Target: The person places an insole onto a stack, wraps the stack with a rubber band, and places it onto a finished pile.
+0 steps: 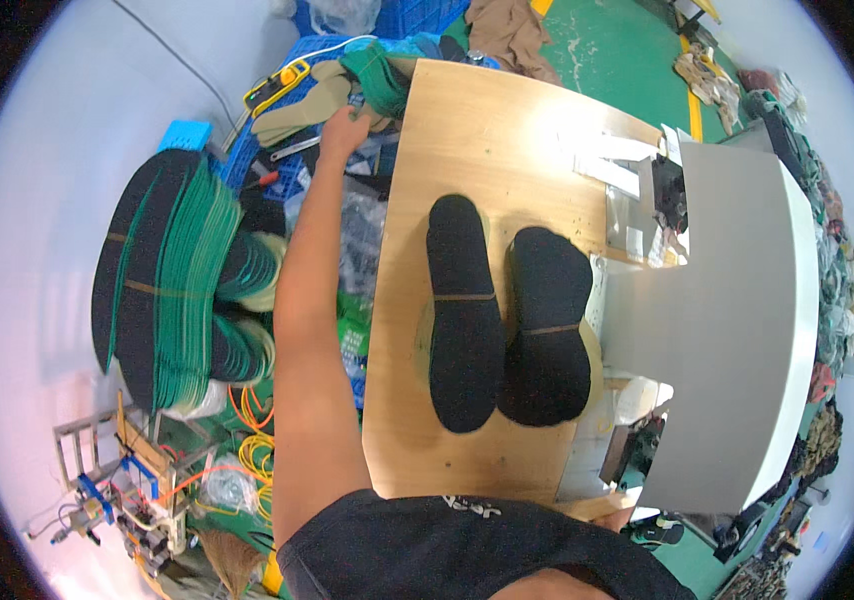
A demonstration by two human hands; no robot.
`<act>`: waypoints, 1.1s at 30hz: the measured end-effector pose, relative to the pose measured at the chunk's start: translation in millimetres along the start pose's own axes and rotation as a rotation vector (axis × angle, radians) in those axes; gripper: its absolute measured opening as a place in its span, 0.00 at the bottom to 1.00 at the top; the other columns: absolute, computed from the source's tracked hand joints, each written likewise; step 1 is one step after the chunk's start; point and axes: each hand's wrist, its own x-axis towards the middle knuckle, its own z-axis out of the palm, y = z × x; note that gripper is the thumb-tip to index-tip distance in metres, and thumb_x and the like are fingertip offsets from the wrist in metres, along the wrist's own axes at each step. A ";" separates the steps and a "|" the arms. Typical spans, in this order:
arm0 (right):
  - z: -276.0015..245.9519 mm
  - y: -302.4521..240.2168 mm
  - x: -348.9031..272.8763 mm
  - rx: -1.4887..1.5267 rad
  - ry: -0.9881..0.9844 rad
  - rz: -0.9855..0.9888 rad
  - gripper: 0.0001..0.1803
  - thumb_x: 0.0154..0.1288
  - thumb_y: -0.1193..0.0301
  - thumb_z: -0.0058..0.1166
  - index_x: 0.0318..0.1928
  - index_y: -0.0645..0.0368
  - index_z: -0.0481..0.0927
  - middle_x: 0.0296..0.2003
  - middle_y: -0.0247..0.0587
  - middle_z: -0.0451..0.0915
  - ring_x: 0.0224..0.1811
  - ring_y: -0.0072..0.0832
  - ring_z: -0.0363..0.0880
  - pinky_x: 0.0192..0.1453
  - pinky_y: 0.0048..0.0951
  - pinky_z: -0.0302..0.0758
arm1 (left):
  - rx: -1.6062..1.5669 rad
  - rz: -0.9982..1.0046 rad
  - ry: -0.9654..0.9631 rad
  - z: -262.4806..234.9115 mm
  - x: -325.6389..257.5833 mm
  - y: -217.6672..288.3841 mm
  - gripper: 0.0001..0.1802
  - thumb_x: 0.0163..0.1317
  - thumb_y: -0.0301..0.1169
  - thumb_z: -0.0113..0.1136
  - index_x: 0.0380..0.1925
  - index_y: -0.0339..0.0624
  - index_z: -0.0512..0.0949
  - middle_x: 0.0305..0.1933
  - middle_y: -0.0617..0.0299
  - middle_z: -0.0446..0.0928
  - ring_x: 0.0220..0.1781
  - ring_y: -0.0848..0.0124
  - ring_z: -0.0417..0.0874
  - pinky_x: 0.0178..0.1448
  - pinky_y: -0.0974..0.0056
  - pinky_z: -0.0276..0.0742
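Insoles [299, 112], beige, lie beyond the table's [487, 130] far left edge; left hand [344, 132] reaches among them, its grip unclear; black stacks [464, 315] lie on the table; right hand [615, 519], mostly hidden, grip unreadable.

Two insole stacks [462, 350] on the table [452, 125], perhaps in contact

bright; glare whitens the tabletop [507, 140] at far right, edges bowed, corners black
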 end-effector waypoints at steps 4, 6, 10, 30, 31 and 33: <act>5.2 -1.4 -10.7 -0.030 0.054 -0.009 0.22 0.66 0.51 0.45 0.39 0.59 0.72 0.31 0.41 0.71 0.34 0.40 0.71 0.40 0.41 0.69 | 0.019 -0.047 -0.082 35.2 50.2 8.4 0.34 0.52 0.51 0.57 0.52 0.36 0.75 0.52 0.38 0.76 0.56 0.46 0.76 0.59 0.52 0.71; 1.8 -2.6 -19.7 -0.044 0.083 -0.008 0.22 0.66 0.51 0.45 0.39 0.59 0.72 0.31 0.41 0.71 0.34 0.40 0.71 0.40 0.40 0.69 | -0.006 -0.087 -0.060 51.7 75.9 20.2 0.37 0.51 0.56 0.58 0.50 0.32 0.76 0.51 0.35 0.76 0.56 0.46 0.77 0.59 0.52 0.71; 5.7 -19.7 -18.4 -0.116 0.101 -0.009 0.22 0.66 0.51 0.45 0.39 0.59 0.72 0.31 0.41 0.71 0.34 0.40 0.71 0.40 0.40 0.69 | -0.073 -0.258 0.037 95.6 134.9 -0.3 0.58 0.47 0.66 0.60 0.65 0.29 0.56 0.63 0.27 0.63 0.64 0.40 0.67 0.63 0.45 0.68; -2.9 -0.9 -21.0 -0.089 0.061 -0.108 0.22 0.66 0.51 0.46 0.40 0.58 0.73 0.31 0.39 0.71 0.34 0.38 0.72 0.40 0.38 0.69 | -1.031 0.160 0.305 -0.9 62.6 60.0 0.41 0.57 0.29 0.64 0.69 0.35 0.56 0.62 0.50 0.70 0.57 0.64 0.73 0.60 0.64 0.68; -3.3 -1.6 -18.0 -0.083 0.043 -0.114 0.22 0.66 0.51 0.46 0.40 0.58 0.73 0.31 0.38 0.71 0.34 0.38 0.72 0.40 0.38 0.69 | -1.109 0.195 0.274 -9.8 56.2 60.9 0.39 0.58 0.29 0.64 0.68 0.35 0.57 0.61 0.51 0.70 0.57 0.65 0.74 0.60 0.64 0.68; -0.7 -3.7 -12.4 -0.072 0.021 -0.142 0.22 0.66 0.51 0.46 0.40 0.58 0.73 0.31 0.38 0.71 0.34 0.38 0.72 0.40 0.38 0.69 | -1.267 0.276 0.209 -35.1 30.0 79.1 0.36 0.60 0.28 0.62 0.67 0.35 0.60 0.61 0.53 0.71 0.56 0.66 0.74 0.59 0.64 0.69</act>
